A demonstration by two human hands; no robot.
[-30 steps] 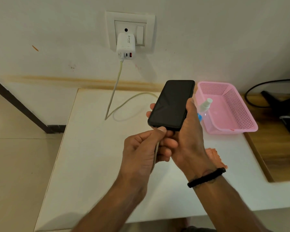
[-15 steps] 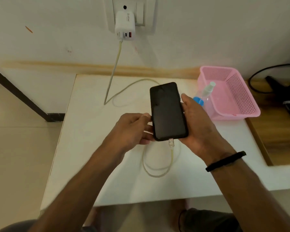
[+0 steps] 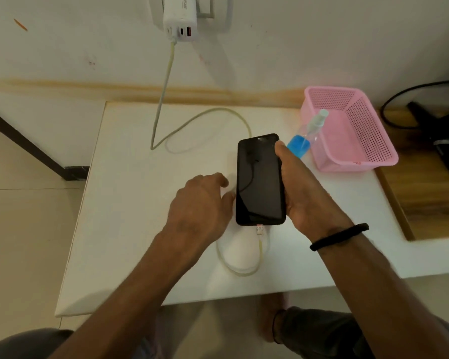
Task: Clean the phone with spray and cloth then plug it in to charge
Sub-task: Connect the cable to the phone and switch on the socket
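- Phone lay screen up over the white table, low above it or on it; which could not be told. Its screen was dark.
- The right hand held the phone along its right edge, thumb near the top corner and fingers underneath, probably to steady it while it was set down.
- The left hand hovered just beside the phone's left edge with relaxed, loosely spread fingers, holding nothing; whether a fingertip touched the phone was unclear.
- The cable was plugged into the phone's bottom port, looped on the table below it, and ran back to the charger in the wall socket, so the charging step looked done.
- The spray bottle leaned against the pink basket, just behind the right thumb and out of the way.
- No cloth was in view.
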